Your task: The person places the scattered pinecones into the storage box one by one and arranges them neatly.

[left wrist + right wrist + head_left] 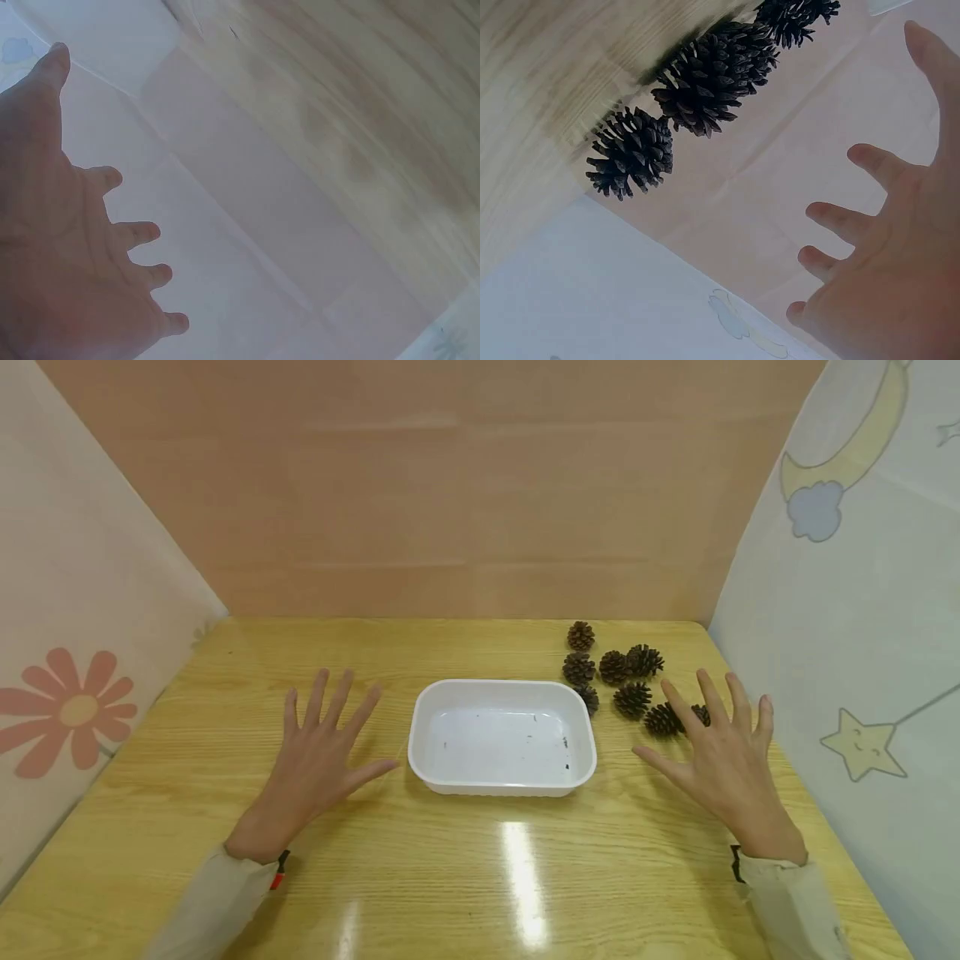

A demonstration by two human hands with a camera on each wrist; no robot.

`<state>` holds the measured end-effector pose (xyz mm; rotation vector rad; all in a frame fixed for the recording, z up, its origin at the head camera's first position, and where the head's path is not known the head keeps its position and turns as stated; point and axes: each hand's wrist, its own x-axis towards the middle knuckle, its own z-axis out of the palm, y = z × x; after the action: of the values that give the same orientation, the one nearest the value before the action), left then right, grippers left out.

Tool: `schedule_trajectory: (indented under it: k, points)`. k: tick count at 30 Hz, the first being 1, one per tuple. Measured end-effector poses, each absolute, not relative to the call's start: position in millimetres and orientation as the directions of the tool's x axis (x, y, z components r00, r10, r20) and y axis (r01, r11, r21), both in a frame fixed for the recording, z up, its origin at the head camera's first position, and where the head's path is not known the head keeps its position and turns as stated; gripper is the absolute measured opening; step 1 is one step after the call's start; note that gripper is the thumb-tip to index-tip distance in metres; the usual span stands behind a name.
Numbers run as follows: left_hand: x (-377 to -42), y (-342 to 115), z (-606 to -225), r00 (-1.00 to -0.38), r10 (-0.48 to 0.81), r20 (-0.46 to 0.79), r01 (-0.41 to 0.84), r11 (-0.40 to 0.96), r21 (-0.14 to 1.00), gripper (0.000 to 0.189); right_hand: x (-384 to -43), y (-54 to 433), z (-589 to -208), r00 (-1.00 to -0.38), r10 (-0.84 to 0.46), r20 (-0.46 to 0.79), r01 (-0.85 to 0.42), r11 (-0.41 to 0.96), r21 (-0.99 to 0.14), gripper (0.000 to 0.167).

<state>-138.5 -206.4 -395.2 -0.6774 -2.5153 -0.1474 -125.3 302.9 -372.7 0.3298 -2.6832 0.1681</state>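
A white rectangular tub (502, 785) stands near the middle of the wooden table, with a few dark specks on its floor. To its left my left hand (311, 768) hovers with fingers spread, the thumb pointing at the tub's side; it holds nothing. On the other side my right hand (723, 764) is also spread and holds nothing. Beyond its fingers lie several brown pine cones (632, 699), grouped behind and right of the tub, one partly hidden by the fingers. The right wrist view shows a large pine cone (716, 75) close up, beside a smaller one.
The wooden table (465, 877) ends at a brown back panel (465, 510). White side panels flank it, with a red flower print (78, 710) on the left and a star print (862, 743) on the right.
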Motion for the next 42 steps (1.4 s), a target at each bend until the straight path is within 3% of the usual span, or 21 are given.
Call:
schedule_trajectory:
  k: [7, 16, 20, 28, 35, 42]
  points:
    - [-136.0, -195.4, -394.0, -0.767, 0.461, 0.446, 0.528, 0.849, 0.03, 0.085, -129.9, 300.0, -367.5, -0.869, -0.239, 0.433, -0.301, 0.95, -0.081, 0.093]
    - [-127.6, -182.3, -387.9, -0.782, 0.499, 0.373, 0.576, 0.807, 0.129, 0.069, -144.0, 295.6, -353.5, -0.886, -0.318, 0.339, -0.362, 0.929, -0.076, 0.087]
    - [-123.9, -178.6, -386.7, -0.822, 0.489, 0.293, 0.559, 0.792, 0.244, 0.066, -151.6, 297.1, -346.1, -0.896, -0.319, 0.31, -0.368, 0.923, -0.114, 0.08]
    - [-117.5, -176.6, -386.9, -0.882, 0.453, 0.129, 0.456, 0.753, 0.474, 0.063, -167.5, 305.7, -334.7, -0.956, -0.224, 0.187, -0.253, 0.956, -0.149, 0.066]
    - [-119.7, -172.7, -391.5, -0.88, 0.466, 0.094, 0.412, 0.649, 0.639, 0.059, -192.3, 326.9, -333.4, -0.977, -0.199, 0.074, -0.21, 0.96, -0.184, 0.059]
    - [-126.6, -163.4, -402.6, -0.878, 0.466, 0.113, 0.35, 0.461, 0.816, 0.049, -203.5, 355.2, -336.9, -0.969, -0.17, -0.177, -0.127, 0.965, -0.229, 0.055]
